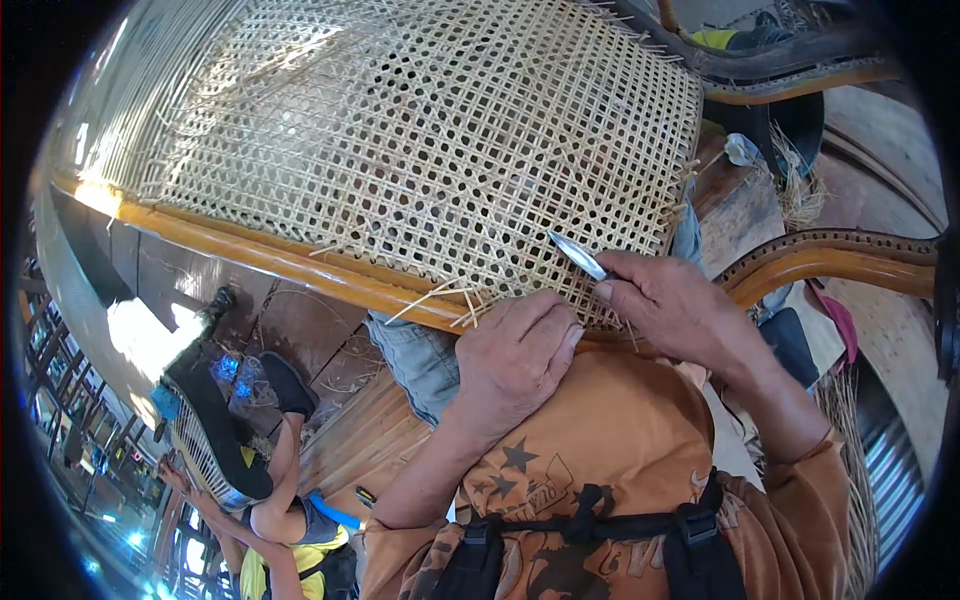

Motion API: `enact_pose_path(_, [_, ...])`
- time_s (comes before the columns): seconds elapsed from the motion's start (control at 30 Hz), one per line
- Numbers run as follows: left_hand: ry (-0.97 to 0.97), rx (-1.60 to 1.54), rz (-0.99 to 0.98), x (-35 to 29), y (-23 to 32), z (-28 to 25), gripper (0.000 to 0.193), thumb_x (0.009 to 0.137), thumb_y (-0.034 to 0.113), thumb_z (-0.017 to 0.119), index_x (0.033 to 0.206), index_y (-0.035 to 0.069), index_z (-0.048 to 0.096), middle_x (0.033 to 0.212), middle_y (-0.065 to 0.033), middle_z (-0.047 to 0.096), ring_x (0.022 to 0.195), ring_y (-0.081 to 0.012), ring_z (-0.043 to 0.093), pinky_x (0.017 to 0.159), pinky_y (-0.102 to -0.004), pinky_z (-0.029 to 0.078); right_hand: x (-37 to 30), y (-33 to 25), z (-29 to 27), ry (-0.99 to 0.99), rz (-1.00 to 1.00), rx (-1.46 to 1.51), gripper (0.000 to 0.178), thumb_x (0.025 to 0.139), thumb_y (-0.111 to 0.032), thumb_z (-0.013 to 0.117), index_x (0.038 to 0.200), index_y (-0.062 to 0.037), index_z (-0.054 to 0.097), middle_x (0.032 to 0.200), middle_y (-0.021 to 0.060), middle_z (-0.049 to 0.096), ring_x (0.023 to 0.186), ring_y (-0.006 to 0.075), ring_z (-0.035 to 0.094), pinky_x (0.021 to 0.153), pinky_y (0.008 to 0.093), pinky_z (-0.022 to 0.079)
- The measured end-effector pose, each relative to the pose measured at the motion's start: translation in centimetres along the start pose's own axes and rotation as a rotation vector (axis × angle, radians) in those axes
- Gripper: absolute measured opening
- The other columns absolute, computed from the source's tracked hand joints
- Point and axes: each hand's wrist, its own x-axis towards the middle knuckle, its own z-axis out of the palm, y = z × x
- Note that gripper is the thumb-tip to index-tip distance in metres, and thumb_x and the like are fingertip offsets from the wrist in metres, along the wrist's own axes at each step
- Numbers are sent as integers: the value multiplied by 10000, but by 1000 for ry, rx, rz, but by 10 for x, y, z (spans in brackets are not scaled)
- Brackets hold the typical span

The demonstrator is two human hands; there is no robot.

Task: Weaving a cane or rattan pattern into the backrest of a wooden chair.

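Observation:
A panel of woven cane (500, 130) with open holes fills a curved wooden frame (270, 262) in front of me. My right hand (665, 305) grips a small pointed knife (577, 257), its bright blade lying over the weave and aimed to the far left. The knife's handle is hidden in the fingers. Beside it, my left hand (518, 360) rests at the near rim of the panel with its fingers curled. What those fingers hold, if anything, is hidden. Loose cane ends (455, 298) stick up just left of that hand.
Curved wooden rails with rows of holes (840, 262) stand at the right. Cane scraps (798, 195) hang beyond them. At the lower left, another person in yellow (310, 560) sits near a caned piece (205, 455). Wooden planks (345, 430) lie below the frame.

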Motion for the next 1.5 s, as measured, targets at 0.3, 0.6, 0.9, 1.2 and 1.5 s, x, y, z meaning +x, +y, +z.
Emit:
enact_pose_path(0.3, [37, -56, -25, 0, -3, 0, 130, 720, 55, 682, 837, 55, 625, 863, -58, 621, 702, -224, 609, 612, -305, 491, 23, -11, -29, -189, -221, -418, 255, 906, -211, 490, 1007, 7, 576, 656, 193, 559, 598, 319, 560, 580, 408, 436])
enact_pose_path(0.6, [38, -76, -19, -1, -2, -2, 152, 709, 52, 689, 848, 54, 626, 878, -63, 619, 719, -229, 612, 625, -312, 497, 10, 24, 18, 32, -90, 283, 274, 919, -187, 522, 1130, -16, 565, 775, 60, 575, 723, 112, 515, 671, 290, 444])
enact_pose_path(0.9, [-31, 8, -20, 1, -2, 1, 241, 737, 114, 673, 961, 55, 604, 985, -49, 581, 738, -205, 596, 601, -297, 484, 8, -4, -1, -108, 13, 50, 306, 929, -175, 486, 1168, 7, 543, 802, 89, 604, 734, 115, 537, 676, 280, 454])
enact_pose_path(1.2, [-115, 142, -91, 13, 2, 2, 398, 742, 154, 668, 1112, 41, 578, 1166, -71, 549, 797, -216, 603, 694, -320, 498, 9, -11, -13, -141, 102, -70, 351, 929, -207, 466, 1197, 10, 531, 970, 183, 634, 860, 212, 613, 783, 303, 471])
enact_pose_path(1.5, [-137, 163, -81, 14, -3, 3, 403, 740, 142, 671, 1115, 30, 577, 1159, -82, 551, 779, -214, 604, 668, -308, 500, 24, -26, -29, -269, 46, -225, 292, 902, -214, 454, 914, 52, 572, 795, 226, 595, 745, 363, 602, 670, 436, 474])
